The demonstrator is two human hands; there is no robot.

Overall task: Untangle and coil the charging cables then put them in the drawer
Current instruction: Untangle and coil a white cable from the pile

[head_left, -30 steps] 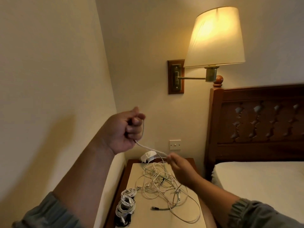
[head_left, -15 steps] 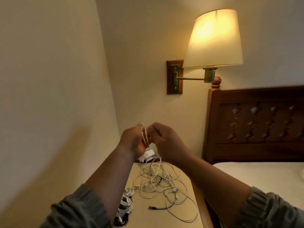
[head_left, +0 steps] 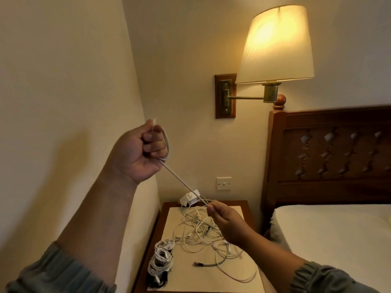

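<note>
Here the left hand (head_left: pixel 135 153) grips a looped white cable (head_left: pixel 183 183). The right hand (head_left: pixel 227 222) pinches it above the desk (head_left: pixel 232 203).

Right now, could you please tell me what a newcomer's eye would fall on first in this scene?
The lit wall lamp glows at upper right, above the wooden headboard. At centre, a white cable runs taut from the raised left hand, which grips a loop of it, down to the right hand, which pinches it over the nightstand. Beneath lies a loose tangle of cables, with coiled cables at the nightstand's near left edge.
</note>
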